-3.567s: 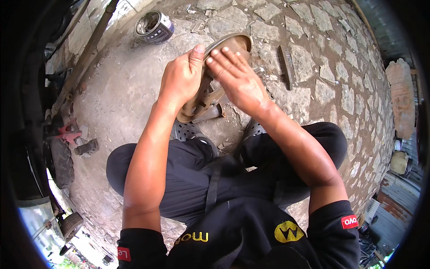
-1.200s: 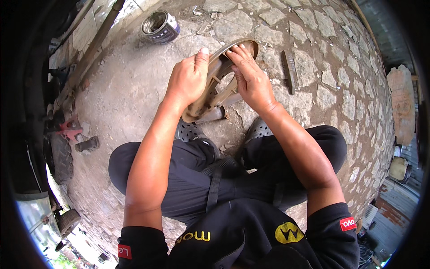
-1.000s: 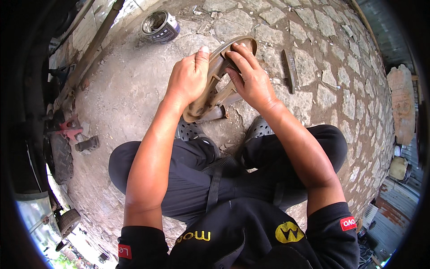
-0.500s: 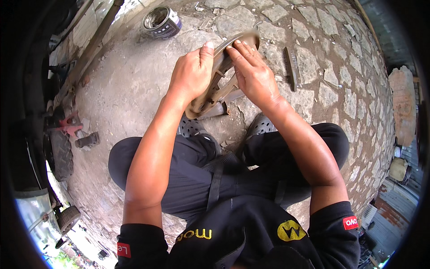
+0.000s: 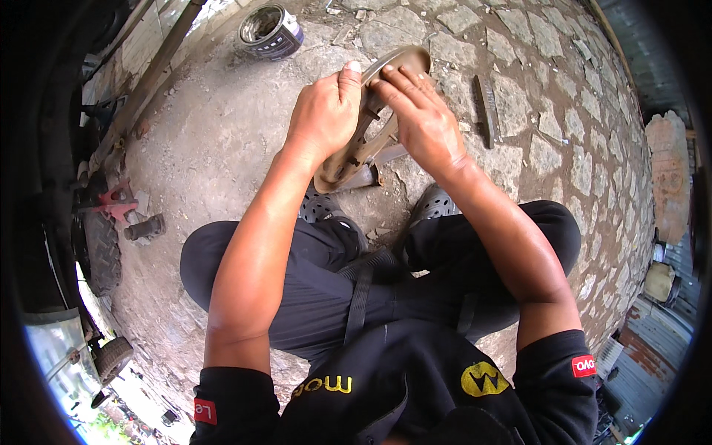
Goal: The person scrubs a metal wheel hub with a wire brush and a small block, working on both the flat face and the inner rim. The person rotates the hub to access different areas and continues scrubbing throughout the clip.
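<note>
A long, curved brown part [image 5: 406, 58] with a rounded far end and a hollow, ribbed inner side is tilted between my hands, above the ground in front of my feet. My left hand [image 5: 324, 111] is closed around its left edge, thumb pointing up along the rim. My right hand [image 5: 426, 119] lies on its inner face near the far end, fingers stretched out and slightly apart. Whether anything sits under those fingertips is hidden. A short brown tube-like piece [image 5: 362, 177] shows at the part's near end; I cannot tell if they are joined.
An open can [image 5: 282, 43] with a dark label stands at the far left. On the stone paving to the right lies a narrow dark bar [image 5: 484, 111]. A red metal piece [image 5: 115, 202] and a dark cylinder [image 5: 145, 228] are at left. My shoes [image 5: 432, 204] are close below the part.
The right fingers have shifted slightly on the part's inner face. The part's far end, blurred before, is now sharper and tilted a little differently. The left hand keeps its grip.
</note>
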Action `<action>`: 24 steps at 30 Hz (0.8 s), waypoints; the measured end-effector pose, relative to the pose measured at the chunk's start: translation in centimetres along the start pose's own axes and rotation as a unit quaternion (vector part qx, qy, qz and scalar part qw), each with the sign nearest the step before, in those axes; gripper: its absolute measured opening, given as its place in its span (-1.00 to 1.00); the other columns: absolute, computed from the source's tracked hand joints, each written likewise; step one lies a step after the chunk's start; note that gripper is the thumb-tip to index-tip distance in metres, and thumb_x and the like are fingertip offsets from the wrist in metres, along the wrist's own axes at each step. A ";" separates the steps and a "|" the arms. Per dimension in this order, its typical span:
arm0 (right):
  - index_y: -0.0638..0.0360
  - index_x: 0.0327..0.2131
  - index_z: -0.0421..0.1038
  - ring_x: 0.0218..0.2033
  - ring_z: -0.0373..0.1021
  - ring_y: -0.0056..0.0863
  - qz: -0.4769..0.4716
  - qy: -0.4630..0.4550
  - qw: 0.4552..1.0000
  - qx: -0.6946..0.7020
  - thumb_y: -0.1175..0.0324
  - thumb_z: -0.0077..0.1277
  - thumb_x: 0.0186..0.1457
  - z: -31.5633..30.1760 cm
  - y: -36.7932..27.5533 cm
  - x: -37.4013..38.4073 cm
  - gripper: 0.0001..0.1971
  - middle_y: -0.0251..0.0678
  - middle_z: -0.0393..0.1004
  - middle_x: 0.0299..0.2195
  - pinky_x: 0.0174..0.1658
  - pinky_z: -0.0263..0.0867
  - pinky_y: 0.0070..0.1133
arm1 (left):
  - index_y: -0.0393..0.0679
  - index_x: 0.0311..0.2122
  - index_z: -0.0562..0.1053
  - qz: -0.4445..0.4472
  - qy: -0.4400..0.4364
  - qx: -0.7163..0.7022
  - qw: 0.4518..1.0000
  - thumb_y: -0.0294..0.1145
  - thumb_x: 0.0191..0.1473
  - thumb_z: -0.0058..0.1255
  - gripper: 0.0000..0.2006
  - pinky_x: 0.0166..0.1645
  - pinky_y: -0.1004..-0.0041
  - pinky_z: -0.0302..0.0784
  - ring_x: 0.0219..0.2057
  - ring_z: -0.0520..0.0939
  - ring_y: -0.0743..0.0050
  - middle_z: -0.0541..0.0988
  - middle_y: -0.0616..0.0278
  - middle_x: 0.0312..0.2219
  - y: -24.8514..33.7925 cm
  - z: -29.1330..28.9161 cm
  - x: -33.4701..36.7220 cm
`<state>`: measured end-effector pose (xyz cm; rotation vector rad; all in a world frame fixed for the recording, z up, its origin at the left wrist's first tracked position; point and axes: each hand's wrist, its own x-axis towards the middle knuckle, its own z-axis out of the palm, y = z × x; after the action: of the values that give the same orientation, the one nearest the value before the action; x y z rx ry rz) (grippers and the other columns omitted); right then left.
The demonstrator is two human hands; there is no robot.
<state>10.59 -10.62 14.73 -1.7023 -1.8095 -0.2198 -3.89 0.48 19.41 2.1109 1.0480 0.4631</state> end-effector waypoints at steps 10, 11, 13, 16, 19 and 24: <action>-0.03 0.06 0.43 0.20 0.30 -0.05 0.000 0.000 1.000 -0.004 0.53 -0.05 0.01 0.2 0.2 0.1 -0.52 -0.20 0.39 0.16 0.28 0.19 -0.25 | -0.28 -0.20 0.55 0.013 0.018 0.000 1.000 0.03 0.37 -0.37 -0.44 -0.11 0.13 0.50 -0.19 0.61 -0.26 0.60 -0.24 -0.34 -0.4 0.4 0.1; -0.02 0.06 0.43 0.20 0.30 -0.05 -0.021 -0.003 1.000 -0.003 0.53 -0.05 0.01 0.0 -0.1 0.0 -0.52 -0.19 0.39 0.16 0.28 0.19 -0.25 | -0.28 -0.27 0.54 0.024 0.034 -0.007 0.999 0.02 0.37 -0.38 -0.44 -0.14 0.05 0.49 -0.22 0.59 -0.33 0.59 -0.25 -0.37 -0.5 0.5 0.1; 0.00 0.06 0.42 0.20 0.30 -0.04 -0.049 -0.011 0.999 -0.015 0.54 -0.02 -0.01 -0.2 0.4 0.2 -0.51 -0.18 0.39 0.16 0.28 0.18 -0.23 | -0.27 -0.34 0.54 0.031 0.041 -0.014 0.999 0.02 0.36 -0.38 -0.43 -0.18 -0.02 0.49 -0.26 0.57 -0.39 0.58 -0.26 -0.41 -0.5 0.5 0.0; 0.00 0.06 0.42 0.19 0.31 -0.05 0.026 0.014 0.999 -0.024 0.56 -0.02 -0.04 -0.1 1.5 0.4 -0.49 -0.20 0.40 0.15 0.29 0.18 -0.23 | -0.27 -0.35 0.54 0.034 0.038 -0.015 0.999 0.02 0.36 -0.38 -0.43 -0.20 -0.02 0.50 -0.27 0.57 -0.39 0.58 -0.26 -0.43 -0.2 0.6 0.0; 0.03 0.05 0.44 0.19 0.31 -0.07 -0.027 -0.004 1.000 -0.011 0.60 -0.05 -0.06 -0.3 -0.6 -0.1 -0.47 -0.16 0.41 0.15 0.30 0.15 -0.24 | -0.26 -0.35 0.54 0.045 0.050 -0.010 0.998 0.01 0.36 -0.37 -0.43 -0.21 -0.02 0.50 -0.29 0.58 -0.39 0.58 -0.25 -0.44 -0.6 0.8 -0.1; 0.02 0.08 0.44 0.19 0.30 -0.04 0.000 0.013 1.000 -0.017 0.60 -0.05 -0.06 0.0 1.2 0.2 -0.45 -0.14 0.41 0.14 0.30 0.17 -0.26 | -0.28 -0.14 0.55 -0.004 0.002 0.003 1.000 0.05 0.38 -0.36 -0.43 -0.13 0.21 0.50 -0.22 0.65 -0.17 0.61 -0.22 -0.35 -0.1 0.2 0.1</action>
<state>11.75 -10.23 14.51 -1.7146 -1.7970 -0.2731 -3.80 0.49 19.24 2.1115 1.0607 0.4615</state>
